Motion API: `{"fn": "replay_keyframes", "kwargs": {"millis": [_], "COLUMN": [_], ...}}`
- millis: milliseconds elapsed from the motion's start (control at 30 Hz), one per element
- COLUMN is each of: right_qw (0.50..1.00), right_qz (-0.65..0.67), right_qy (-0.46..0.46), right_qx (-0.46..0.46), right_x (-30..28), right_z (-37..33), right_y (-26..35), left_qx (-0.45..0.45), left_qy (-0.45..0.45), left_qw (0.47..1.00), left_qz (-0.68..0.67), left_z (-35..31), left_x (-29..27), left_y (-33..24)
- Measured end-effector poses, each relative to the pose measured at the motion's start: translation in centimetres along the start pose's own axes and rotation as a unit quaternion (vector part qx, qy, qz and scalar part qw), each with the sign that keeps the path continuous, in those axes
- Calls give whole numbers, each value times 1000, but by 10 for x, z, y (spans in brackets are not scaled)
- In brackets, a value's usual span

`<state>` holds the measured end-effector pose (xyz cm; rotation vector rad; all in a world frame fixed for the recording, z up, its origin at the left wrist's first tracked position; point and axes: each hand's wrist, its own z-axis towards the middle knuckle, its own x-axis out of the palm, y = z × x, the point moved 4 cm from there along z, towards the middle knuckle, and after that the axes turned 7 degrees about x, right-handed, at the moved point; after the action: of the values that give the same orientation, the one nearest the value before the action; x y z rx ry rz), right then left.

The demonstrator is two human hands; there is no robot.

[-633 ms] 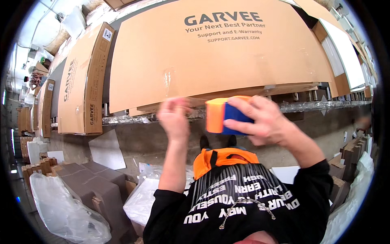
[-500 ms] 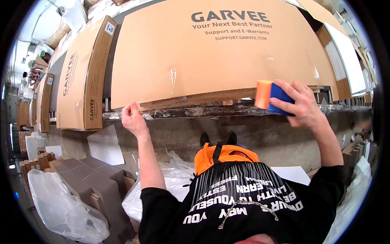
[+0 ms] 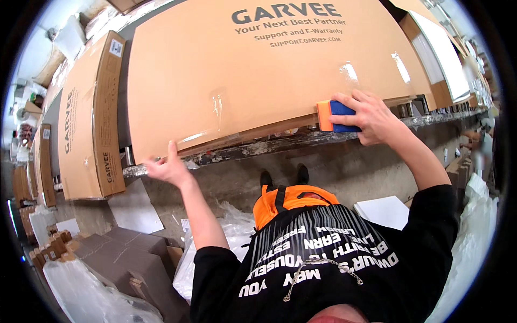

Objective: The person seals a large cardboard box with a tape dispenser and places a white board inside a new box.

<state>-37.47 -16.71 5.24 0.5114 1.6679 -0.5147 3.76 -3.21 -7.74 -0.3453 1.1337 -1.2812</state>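
Note:
A large flat brown cardboard box [image 3: 269,81] lies before me with glossy strips of clear tape along its near side. At its near left corner is my left hand [image 3: 173,168], fingers apart, one pointing up against the box edge and others reaching left. My right hand [image 3: 372,117] is closed around an orange-and-blue block-shaped tool [image 3: 340,115] at the near edge, right of the middle. The tool's exact kind is not plain, as my fingers cover part of it.
The box rests on a worn roller conveyor [image 3: 258,149]. Another taped carton [image 3: 102,124] stands to the left, and a white panel [image 3: 439,51] lies at right. Grey cardboard pieces [image 3: 121,253], plastic film [image 3: 97,293] and a white sheet [image 3: 382,211] are on the floor side.
My right hand has moved the tool a little left, down to the box's near edge. My left hand has gone from a pinch at the corner to spread fingers. The view has shifted.

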Motion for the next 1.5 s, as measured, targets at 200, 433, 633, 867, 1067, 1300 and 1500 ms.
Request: {"fn": "replay_keyframes", "kwargs": {"millis": [200, 433, 633, 867, 1067, 1300, 1500], "right_qw": [1000, 994, 996, 978, 986, 920, 548], "right_qz": [5, -22, 26, -101, -90, -280, -818], "right_qy": [-14, 108, 85, 93, 36, 250, 153], "right_qx": [-12, -10, -31, 158, 132, 111, 81], "right_x": [-6, 5, 59, 48, 47, 37, 161], "right_z": [15, 15, -42, -175, -172, -123, -112], "right_y": [15, 32, -73, -276, -272, -217, -199], "left_qx": [365, 451, 439, 477, 616, 564, 531], "left_qy": [-54, 81, 106, 307, 429, 413, 481], "left_qw": [893, 875, 869, 794, 659, 688, 683], "left_qz": [256, 156, 203, 216, 53, 197, 144], "left_z": [-50, -98, -67, -132, -298, -349, -347], "left_x": [32, 62, 63, 167, 279, 323, 320], "left_y": [-46, -63, -41, -175, -371, -398, -426]}}
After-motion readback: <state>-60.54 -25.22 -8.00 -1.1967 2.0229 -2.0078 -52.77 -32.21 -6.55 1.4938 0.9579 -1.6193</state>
